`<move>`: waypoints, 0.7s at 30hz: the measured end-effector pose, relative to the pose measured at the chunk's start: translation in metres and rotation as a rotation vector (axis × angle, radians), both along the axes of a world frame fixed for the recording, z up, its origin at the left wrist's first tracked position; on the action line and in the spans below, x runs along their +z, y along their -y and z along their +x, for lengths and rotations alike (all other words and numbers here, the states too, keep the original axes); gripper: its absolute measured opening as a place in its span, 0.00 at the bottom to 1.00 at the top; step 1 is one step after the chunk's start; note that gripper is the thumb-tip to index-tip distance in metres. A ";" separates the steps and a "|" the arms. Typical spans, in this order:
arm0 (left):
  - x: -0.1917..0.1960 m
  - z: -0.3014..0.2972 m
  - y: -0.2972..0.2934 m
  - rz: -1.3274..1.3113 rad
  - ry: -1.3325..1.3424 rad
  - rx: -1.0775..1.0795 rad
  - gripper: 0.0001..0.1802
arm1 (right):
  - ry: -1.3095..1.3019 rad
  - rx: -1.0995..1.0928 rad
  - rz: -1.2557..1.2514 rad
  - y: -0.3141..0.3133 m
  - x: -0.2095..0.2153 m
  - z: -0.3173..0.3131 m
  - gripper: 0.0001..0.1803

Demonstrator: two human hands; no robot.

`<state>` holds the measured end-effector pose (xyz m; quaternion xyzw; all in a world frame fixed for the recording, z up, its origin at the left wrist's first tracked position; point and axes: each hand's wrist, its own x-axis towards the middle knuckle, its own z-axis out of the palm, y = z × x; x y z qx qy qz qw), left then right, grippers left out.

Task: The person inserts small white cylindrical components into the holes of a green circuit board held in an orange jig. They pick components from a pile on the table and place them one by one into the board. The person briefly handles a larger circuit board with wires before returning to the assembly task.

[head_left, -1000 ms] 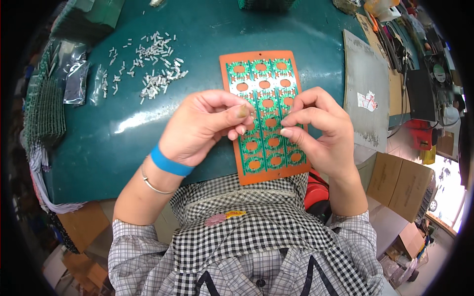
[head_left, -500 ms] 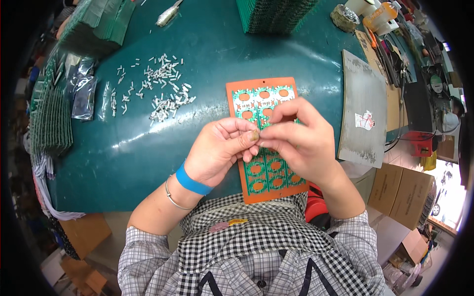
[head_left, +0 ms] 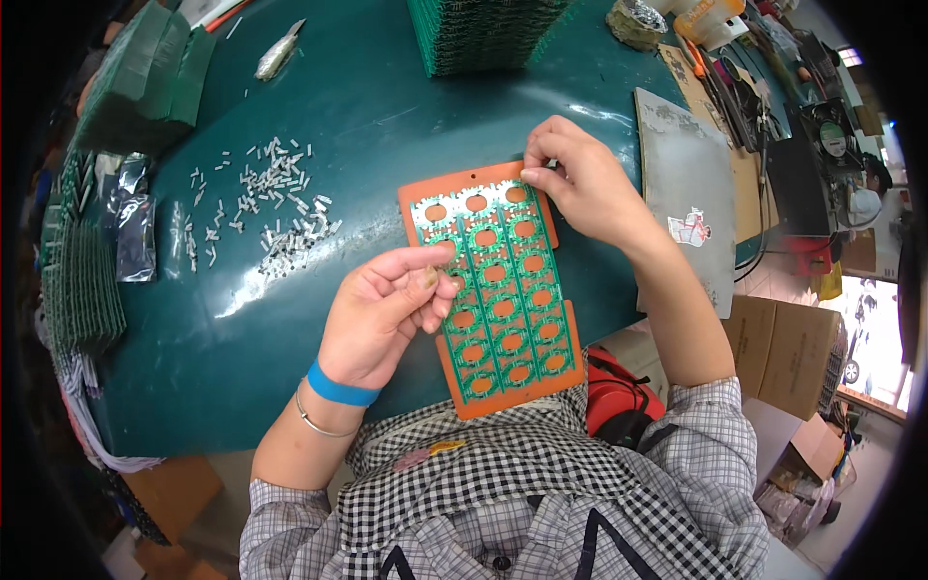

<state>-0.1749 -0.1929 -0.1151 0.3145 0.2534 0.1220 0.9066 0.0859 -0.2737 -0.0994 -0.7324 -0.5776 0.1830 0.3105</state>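
Observation:
A green circuit board panel (head_left: pixel 527 324) with rows of oval holes lies in an orange tray (head_left: pixel 575 338) at the table's front edge. My right hand (head_left: pixel 580 184) reaches over the panel's far right corner, thumb and forefinger pinched at its edge. What they hold, if anything, is too small to name. Beside the panel's left side, my left hand (head_left: pixel 387 304) is raised with thumb and fingertips pressed together. Anything between those fingers cannot be made out. Small whitish cylindrical pieces (head_left: pixel 275 179) lie scattered on the table to the left.
Stacked green boards (head_left: pixel 474 39) stand at the back, with more boards (head_left: pixel 145 87) at the far left. Silvery bags (head_left: pixel 135 237) lie on the left. A grey plate (head_left: pixel 681 174) and tools (head_left: pixel 715 92) are at the right. Cardboard boxes (head_left: pixel 783 353) stand below the table's right side.
My hands have come apart. The right has moved away and to the right, up to the panel's far corner; the left has drawn back left. More of the panel shows now, and the view has shifted.

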 end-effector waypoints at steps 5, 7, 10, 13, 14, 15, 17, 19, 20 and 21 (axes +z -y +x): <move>0.002 -0.001 -0.001 -0.013 -0.059 -0.023 0.08 | -0.008 0.004 -0.016 -0.002 -0.003 -0.001 0.06; 0.000 -0.001 0.000 -0.020 -0.053 -0.014 0.07 | -0.013 0.000 -0.001 -0.002 -0.005 -0.001 0.06; -0.002 -0.003 -0.001 -0.049 -0.022 -0.037 0.07 | -0.017 -0.003 0.013 -0.003 -0.007 -0.001 0.06; 0.000 -0.002 -0.001 -0.052 -0.029 -0.035 0.07 | -0.011 0.002 0.018 -0.003 -0.007 0.000 0.06; 0.000 -0.003 -0.001 -0.043 -0.033 -0.040 0.07 | -0.007 0.006 0.019 -0.004 -0.007 0.001 0.06; 0.000 -0.003 -0.001 -0.036 -0.036 -0.048 0.07 | -0.008 0.007 0.023 -0.003 -0.007 0.001 0.06; 0.001 -0.002 0.000 -0.016 -0.056 -0.048 0.07 | -0.010 0.010 0.031 -0.003 -0.007 0.002 0.06; 0.003 0.000 0.001 0.009 -0.088 -0.034 0.07 | -0.003 0.010 0.027 -0.003 -0.007 0.002 0.06; 0.002 0.000 0.001 0.016 -0.076 -0.041 0.07 | 0.001 0.010 0.025 -0.003 -0.007 0.001 0.06; 0.001 0.000 0.001 0.021 -0.067 -0.048 0.07 | 0.022 0.014 0.038 -0.003 -0.006 0.000 0.06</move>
